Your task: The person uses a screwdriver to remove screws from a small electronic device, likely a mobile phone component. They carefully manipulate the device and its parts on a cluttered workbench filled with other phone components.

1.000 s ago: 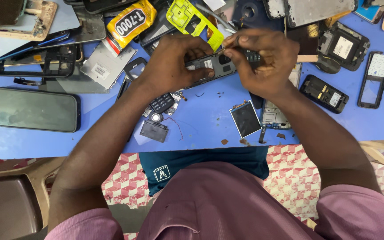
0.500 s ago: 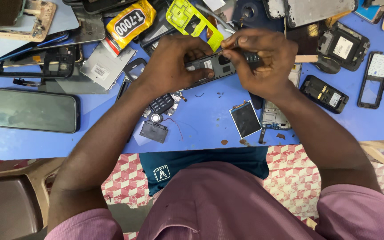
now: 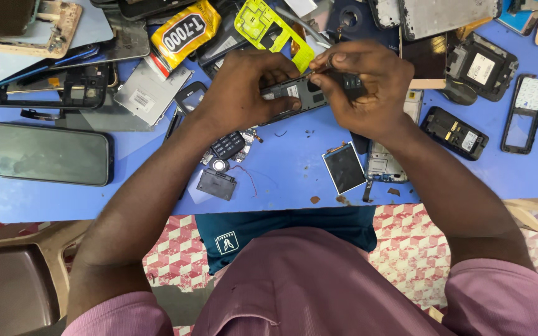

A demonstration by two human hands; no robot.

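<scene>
Over a blue table, my left hand grips one end of a small dark phone body held level above the surface. My right hand closes around its other end, thumb and forefinger pinched at the top edge; whether they hold a small tool I cannot tell. Below the hands lie a loose keypad, a small square screen, a dark rectangular part and a bare circuit board.
A smartphone lies face up at the left. Phone frames, back covers and a yellow glue tube crowd the far edge. Open phone shells and a keypad cover sit at the right. A brown chair stands lower left.
</scene>
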